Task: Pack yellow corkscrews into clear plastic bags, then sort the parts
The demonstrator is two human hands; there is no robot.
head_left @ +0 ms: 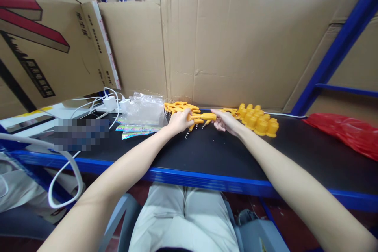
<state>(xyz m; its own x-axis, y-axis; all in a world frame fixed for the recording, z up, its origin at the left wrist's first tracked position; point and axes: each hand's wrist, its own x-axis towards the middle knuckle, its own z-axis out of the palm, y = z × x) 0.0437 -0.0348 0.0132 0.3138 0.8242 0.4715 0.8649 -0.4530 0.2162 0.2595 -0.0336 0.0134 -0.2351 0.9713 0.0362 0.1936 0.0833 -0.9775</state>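
Observation:
A yellow plastic corkscrew is held level between my two hands, just above the black tabletop. My left hand is closed on its left end, and my right hand pinches the right end. The metal spiral of this piece does not show. Behind and below my hands lie several yellow corkscrews with bare metal spirals. Right of my right hand stand several yellow cup-shaped plastic parts in rows. A few flat yellow pieces lie just behind that hand.
Clear plastic bags with colourful printed edges lie left of my left hand. Farther left are white cables and chargers. A red plastic bag sits at the right. Cardboard walls the back; a blue rail edges the front.

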